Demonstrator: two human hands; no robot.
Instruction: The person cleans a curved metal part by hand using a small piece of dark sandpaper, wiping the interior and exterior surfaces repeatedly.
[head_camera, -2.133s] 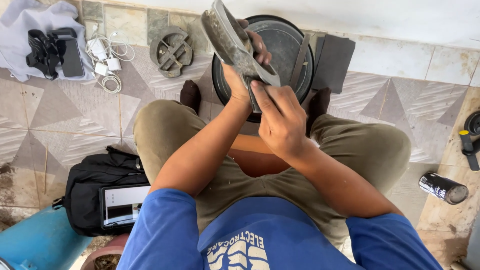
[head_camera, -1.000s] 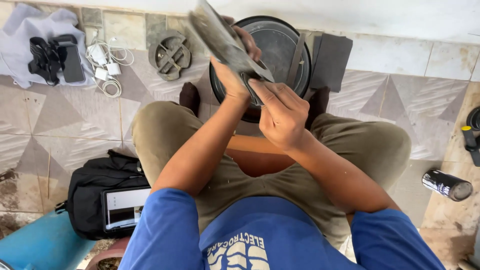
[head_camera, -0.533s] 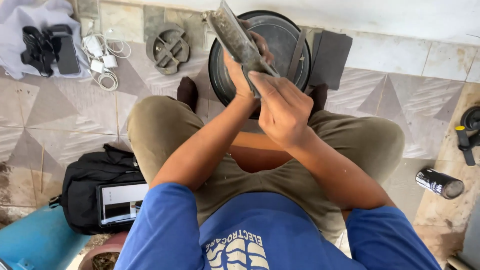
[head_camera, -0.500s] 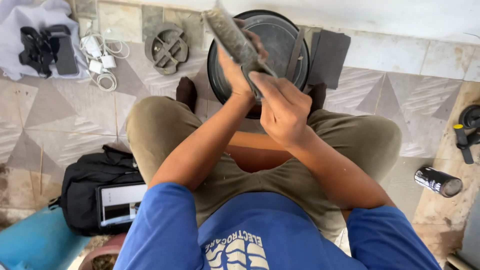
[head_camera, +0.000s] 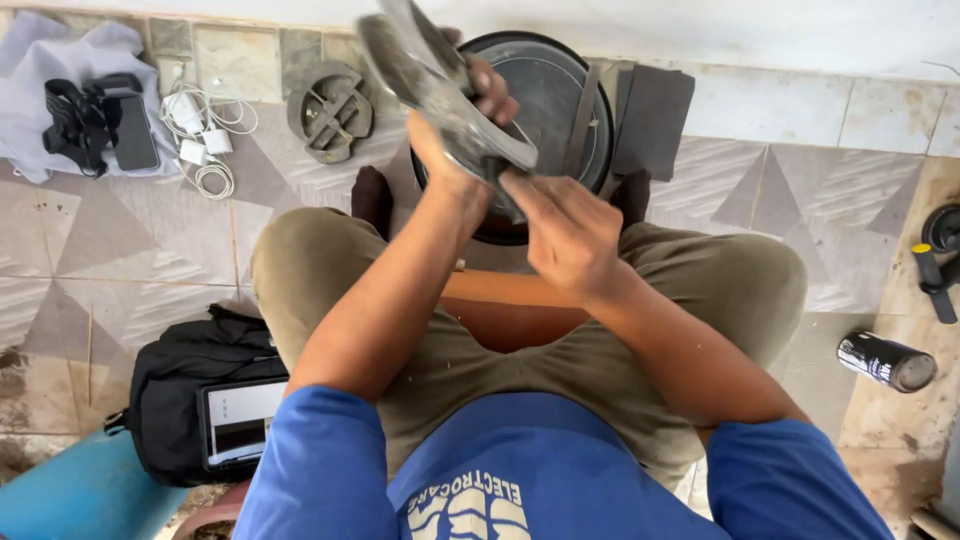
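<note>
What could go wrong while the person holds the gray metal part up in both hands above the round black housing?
The metal part is held in the air by the left hand and right hand. If the grip slips, it could fall on the round black housing or on the person's legs. Its thin edge lies close to the right fingers, so a cut seems possible. The black can lying on its side might roll.

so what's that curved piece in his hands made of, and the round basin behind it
The curved piece looks like dull grey metal, scuffed and grimy with a faint sheen, though motion blur leaves that open. The round basin seems dark matte plastic or painted metal; the picture cannot settle which.
</note>
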